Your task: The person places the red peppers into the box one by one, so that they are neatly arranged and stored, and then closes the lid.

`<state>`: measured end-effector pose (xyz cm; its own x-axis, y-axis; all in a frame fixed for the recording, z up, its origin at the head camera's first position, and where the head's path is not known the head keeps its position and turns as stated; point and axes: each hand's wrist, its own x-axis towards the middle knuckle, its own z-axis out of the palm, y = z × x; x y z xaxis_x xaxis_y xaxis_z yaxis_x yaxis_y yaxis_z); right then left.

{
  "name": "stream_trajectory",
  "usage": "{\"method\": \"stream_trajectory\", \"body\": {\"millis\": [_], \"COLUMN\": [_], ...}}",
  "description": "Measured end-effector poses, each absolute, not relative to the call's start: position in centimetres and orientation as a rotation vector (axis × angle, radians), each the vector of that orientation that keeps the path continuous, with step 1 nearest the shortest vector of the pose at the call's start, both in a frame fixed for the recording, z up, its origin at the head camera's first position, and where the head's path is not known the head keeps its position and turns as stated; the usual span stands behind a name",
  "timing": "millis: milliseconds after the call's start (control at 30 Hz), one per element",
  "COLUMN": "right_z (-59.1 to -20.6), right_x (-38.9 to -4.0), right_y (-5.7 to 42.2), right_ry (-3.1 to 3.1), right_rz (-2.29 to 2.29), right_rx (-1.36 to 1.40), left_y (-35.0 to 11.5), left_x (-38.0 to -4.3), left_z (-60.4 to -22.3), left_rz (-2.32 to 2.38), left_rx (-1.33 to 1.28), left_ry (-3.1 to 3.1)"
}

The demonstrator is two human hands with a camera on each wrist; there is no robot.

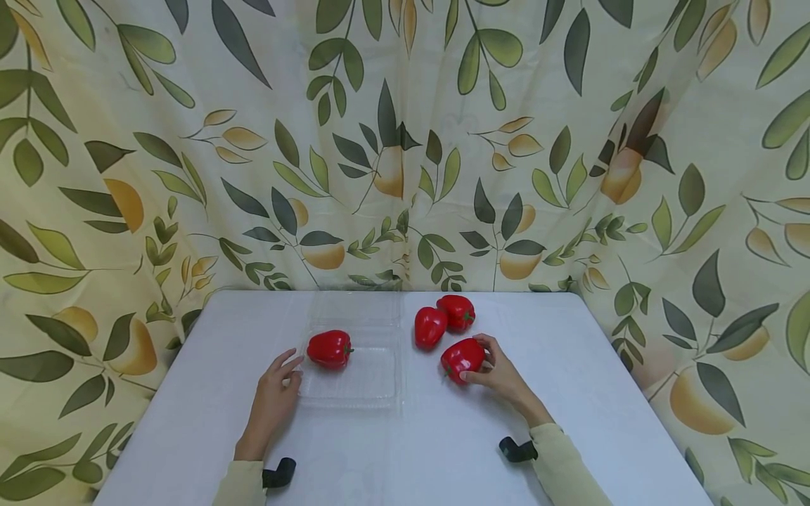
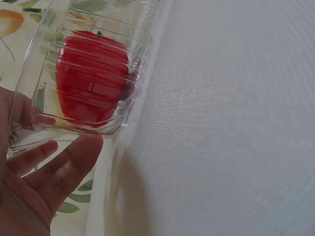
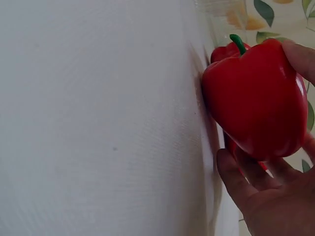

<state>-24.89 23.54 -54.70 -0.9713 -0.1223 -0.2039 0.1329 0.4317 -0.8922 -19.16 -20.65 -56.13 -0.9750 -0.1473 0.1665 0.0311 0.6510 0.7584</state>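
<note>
1. Bell pepper [image 1: 460, 360], glossy red, blocky and lobed, with a short green stem [image 3: 238, 44], is in my right hand [image 1: 506, 374], at the right part of the white table [image 1: 455, 450]. I cannot tell whether it touches the surface.
2. Its unbroken shine suggests a smooth, stiff, fairly light body, perhaps moulded plastic; I judge it slippery rather than fragile.
3. Its broad sides offer the best hold; the thin stem looks a poor one.
4. My right hand is only part-way open, as wide as the pepper, gripping it with thumb on the near side and fingers opposite.
5. My left hand [image 1: 273, 400] is loosely spread, fingertips at the left edge of a clear, rectangular, ridged plastic container [image 1: 373, 376]; firm contact is hard to tell.
6. Another red pepper [image 1: 330, 349] lies inside that container; two similar red peppers [image 1: 430, 329] [image 1: 455, 312] lie together beyond my right hand.
</note>
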Motion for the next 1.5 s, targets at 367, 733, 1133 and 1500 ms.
{"method": "stream_trajectory", "body": {"millis": [367, 733, 1133, 1500], "right_z": [-55.4, -55.4, -55.4, -55.3], "right_x": [-24.5, -24.4, -24.1, -23.7], "right_y": [23.7, 23.8, 24.3, 25.0], "right_ry": [2.505, 2.571, 2.574, 2.519], "right_rz": [-1.516, -1.486, -1.449, -1.465], "right_rx": [0.049, 0.071, -0.035, -0.107], "left_y": [-20.7, -20.7, -20.7, -20.8], "left_x": [-19.2, -19.2, -19.2, -19.2], "left_z": [-56.1, -56.1, -56.2, -56.2], "left_rz": [-1.234, -1.227, -1.231, -1.236], "left_rx": [0.093, 0.087, 0.083, 0.078], "left_ry": [-2.662, -2.662, -2.67, -2.669]}}
